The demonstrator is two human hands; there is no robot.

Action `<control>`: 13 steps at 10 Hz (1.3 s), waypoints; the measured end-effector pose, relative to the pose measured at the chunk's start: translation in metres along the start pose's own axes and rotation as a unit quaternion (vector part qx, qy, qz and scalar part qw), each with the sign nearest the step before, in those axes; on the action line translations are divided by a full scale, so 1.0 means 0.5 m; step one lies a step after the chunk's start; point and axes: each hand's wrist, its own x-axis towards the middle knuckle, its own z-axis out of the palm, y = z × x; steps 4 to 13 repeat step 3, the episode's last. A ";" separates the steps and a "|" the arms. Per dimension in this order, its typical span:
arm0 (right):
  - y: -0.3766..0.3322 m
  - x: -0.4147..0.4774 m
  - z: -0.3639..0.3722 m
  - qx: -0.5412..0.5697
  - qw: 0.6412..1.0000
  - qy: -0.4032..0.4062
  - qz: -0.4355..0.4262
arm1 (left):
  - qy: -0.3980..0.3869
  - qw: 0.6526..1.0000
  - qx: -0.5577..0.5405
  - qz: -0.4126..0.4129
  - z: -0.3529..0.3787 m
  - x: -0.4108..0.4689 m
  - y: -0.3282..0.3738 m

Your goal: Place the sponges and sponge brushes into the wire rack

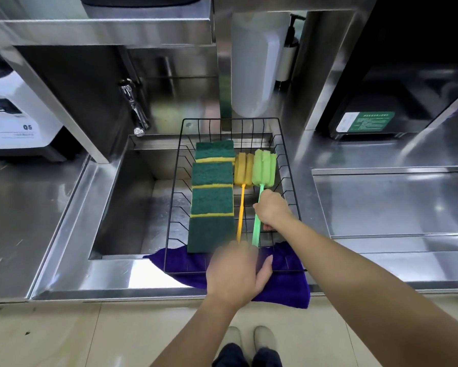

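A black wire rack spans the sink. Along its left side lie several green-and-yellow sponges in a row. To their right lie a yellow sponge brush with an orange handle and a green sponge brush with a green handle. My right hand is inside the rack, closed around the middle of the green handle. My left hand, blurred, sits at the rack's near edge over the ends of both handles; whether it grips anything is hidden.
A purple cloth lies under the rack's near edge on the steel counter. The sink basin opens to the left, with a tap behind it. A white appliance stands far left, a white container behind the rack.
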 end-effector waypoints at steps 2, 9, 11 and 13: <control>-0.006 -0.032 -0.044 -0.033 0.998 0.038 -0.044 | -0.031 0.999 -0.006 0.006 -0.007 0.005 -0.003; -0.022 -0.047 -0.100 0.000 0.996 0.030 -0.085 | -0.065 0.997 -0.045 -0.021 -0.019 0.015 0.001; -0.022 -0.047 -0.100 0.000 0.996 0.030 -0.085 | -0.065 0.997 -0.045 -0.021 -0.019 0.015 0.001; -0.022 -0.047 -0.100 0.000 0.996 0.030 -0.085 | -0.065 0.997 -0.045 -0.021 -0.019 0.015 0.001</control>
